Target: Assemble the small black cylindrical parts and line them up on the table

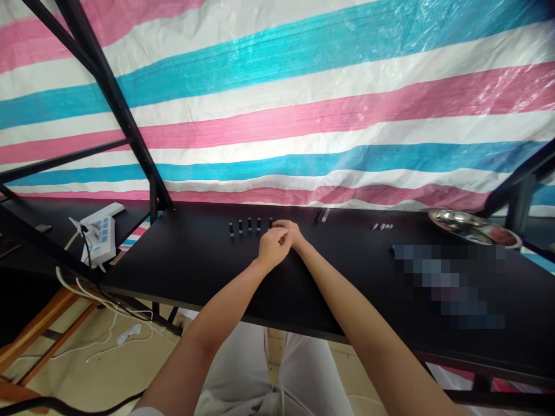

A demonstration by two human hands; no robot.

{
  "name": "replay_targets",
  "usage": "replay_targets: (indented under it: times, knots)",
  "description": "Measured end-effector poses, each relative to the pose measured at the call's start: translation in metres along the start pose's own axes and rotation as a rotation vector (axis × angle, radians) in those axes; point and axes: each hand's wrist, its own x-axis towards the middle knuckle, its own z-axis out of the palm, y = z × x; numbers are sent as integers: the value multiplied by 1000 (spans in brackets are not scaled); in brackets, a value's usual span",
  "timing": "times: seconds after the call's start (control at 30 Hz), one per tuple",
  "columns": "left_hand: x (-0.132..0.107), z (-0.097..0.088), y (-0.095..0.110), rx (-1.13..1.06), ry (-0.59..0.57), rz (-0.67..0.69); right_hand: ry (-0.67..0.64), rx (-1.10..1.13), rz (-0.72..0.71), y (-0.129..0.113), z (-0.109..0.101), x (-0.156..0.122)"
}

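My left hand (274, 247) and my right hand (292, 232) meet over the middle of the black table, overlapping. The left fingers are curled closed, and anything inside them is hidden. My right hand lies just behind, its fingers bent and partly covered by the left. Right beside its fingertips stands a small black cylinder (271, 222); whether they touch it I cannot tell. To the left, several similar black cylinders (249, 223) with light bands stand upright in a loose row. Right of my hands are a clear tube (325, 215) and a small black piece (318, 216).
Several small whitish pieces (382, 227) lie farther right, near a shiny metal tray (474, 228). A blurred-out bluish item (446, 286) lies in front of the tray. On the left are black metal frame bars (125, 118), a white power strip (100, 238) and loose cables.
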Motion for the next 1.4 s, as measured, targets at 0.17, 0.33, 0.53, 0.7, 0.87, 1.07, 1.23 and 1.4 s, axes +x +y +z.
replay_targets:
  times: [0.17,0.33,0.53,0.7,0.87,1.07,1.23,1.4]
  knots:
    - [-1,1,2,-9,-19,9,7,26,26,3,2,-1]
    - [0,0,2,-12,-7,0,16,46,-19,-4,-7,-10]
    - [0,-4,6,-31,-9,-13,455,126,223,6,-40,-27]
    - [0,-4,7,-35,-12,-17,849,-10,699,34,-57,-29]
    - [-1,-3,7,-48,-10,10,611,-117,854,53,-52,-20]
    - [-3,-1,10,-62,-21,56,426,-189,820,64,-55,-10]
    - [-3,-1,9,-52,-36,58,361,-169,760,65,-58,-7]
    - [-2,-2,9,-41,-68,48,316,-157,659,54,-55,-17]
